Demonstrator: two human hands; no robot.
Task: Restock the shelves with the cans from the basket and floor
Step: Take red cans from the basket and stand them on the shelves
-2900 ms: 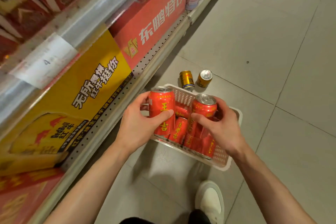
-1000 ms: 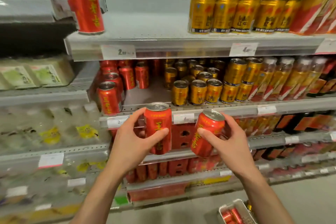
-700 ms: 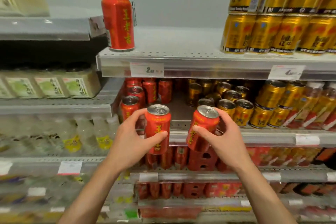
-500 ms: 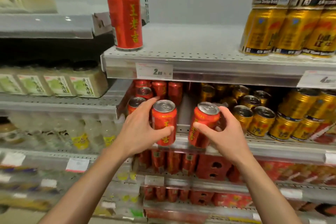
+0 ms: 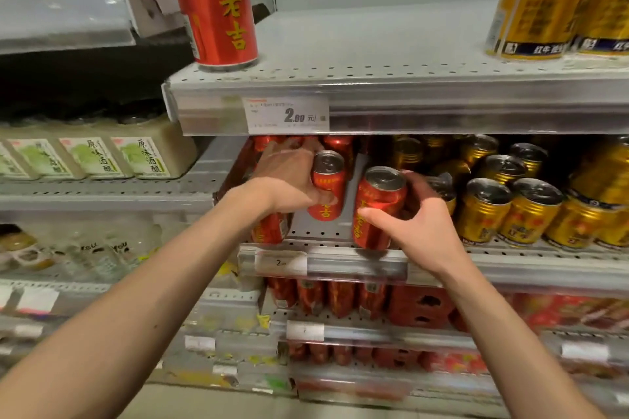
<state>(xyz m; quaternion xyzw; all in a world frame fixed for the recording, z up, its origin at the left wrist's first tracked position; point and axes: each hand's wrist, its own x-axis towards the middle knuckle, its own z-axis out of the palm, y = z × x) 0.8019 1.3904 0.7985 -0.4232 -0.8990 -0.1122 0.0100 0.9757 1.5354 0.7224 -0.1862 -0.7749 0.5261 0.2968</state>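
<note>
The left hand (image 5: 286, 177) holds a red can (image 5: 326, 185) with its fingers curled round it. This can is on the middle shelf (image 5: 357, 260), a bit back from the front edge, and it stands up straight. More red cans (image 5: 335, 143) stand behind it and to its left, partly hidden by the hand. One of them (image 5: 270, 230) peeks out under the left wrist near the front of the shelf.

The right hand (image 5: 423, 226) holds a second red can (image 5: 376, 207), thumb in front and fingers round the back. That can is at the front edge of the same shelf and leans a little to the right. Its bottom looks to be on or just above the shelf; I cannot tell which. There is a bare strip of shelf between the two held cans.

Just to the right of the right hand stand many gold cans (image 5: 483, 211), packed close in rows on the same shelf.

On the shelf above (image 5: 391, 78) one tall red can (image 5: 212, 3) stands alone at the left end. Well apart from it, at the right end, are big gold cans (image 5: 544, 0). A white price tag (image 5: 286, 115) sits on the front rail under the tall red can.

To the left, on another shelf, are pale tubs with green labels (image 5: 143, 155). Below the middle shelf are more red packs (image 5: 340, 299), a bit blurry
</note>
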